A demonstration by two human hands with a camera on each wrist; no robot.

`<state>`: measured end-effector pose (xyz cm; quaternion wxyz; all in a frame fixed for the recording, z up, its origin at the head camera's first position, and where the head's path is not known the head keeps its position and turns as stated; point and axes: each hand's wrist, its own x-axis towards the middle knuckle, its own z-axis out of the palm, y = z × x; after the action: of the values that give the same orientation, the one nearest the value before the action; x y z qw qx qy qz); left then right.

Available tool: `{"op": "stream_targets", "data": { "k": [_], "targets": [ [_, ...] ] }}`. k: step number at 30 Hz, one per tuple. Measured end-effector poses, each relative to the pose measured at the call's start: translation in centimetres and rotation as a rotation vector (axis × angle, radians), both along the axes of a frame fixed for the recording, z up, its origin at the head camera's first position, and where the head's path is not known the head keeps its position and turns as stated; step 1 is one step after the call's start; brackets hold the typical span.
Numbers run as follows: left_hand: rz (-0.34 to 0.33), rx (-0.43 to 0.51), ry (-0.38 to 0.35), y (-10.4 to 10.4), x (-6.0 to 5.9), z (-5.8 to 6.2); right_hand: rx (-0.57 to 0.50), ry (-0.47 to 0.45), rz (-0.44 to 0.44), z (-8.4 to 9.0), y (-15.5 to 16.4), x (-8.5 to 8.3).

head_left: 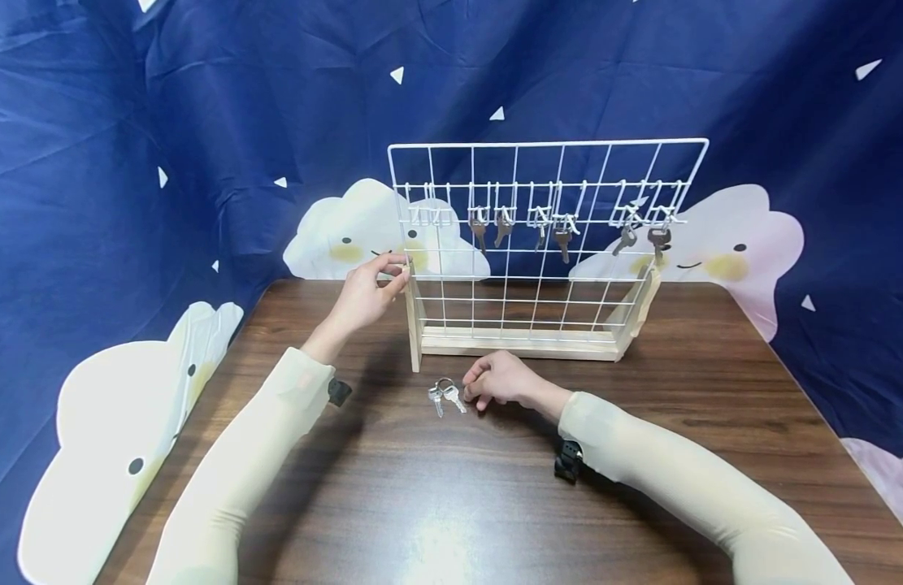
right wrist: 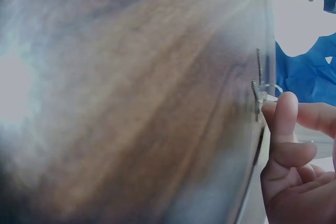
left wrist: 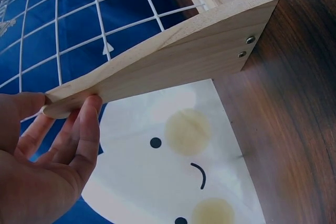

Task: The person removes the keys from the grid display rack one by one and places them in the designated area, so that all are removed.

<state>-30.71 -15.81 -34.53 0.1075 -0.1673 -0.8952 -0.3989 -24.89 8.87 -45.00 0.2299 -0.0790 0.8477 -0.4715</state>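
R hand [head_left: 498,380] beside keys [head_left: 446,396]

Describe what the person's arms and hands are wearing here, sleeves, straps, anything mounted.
Both arms wear tight pale cream sleeves down to the wrists. The left hand and right hand are bare: no gloves and no rings that I can see. A small black device is strapped under each wrist, left and right. No cables visible.

A dark wood-grain counter [head_left: 451,504] fills the foreground. Behind it hangs a navy blue cloth [head_left: 202,106] scattered with small white triangles and printed with white smiling clouds [head_left: 722,244] that have yellow cheeks. Several keys [head_left: 561,236] dangle from white hooks higher up.
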Motion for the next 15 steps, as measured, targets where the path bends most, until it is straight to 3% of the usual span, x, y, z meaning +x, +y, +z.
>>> {"op": "stream_targets", "data": {
  "k": [15],
  "targets": [
    [-0.018, 0.033, 0.006, -0.1, -0.1, 0.0, -0.095, 0.062, 0.034, 1.9, 0.9, -0.4]
  ]
}}
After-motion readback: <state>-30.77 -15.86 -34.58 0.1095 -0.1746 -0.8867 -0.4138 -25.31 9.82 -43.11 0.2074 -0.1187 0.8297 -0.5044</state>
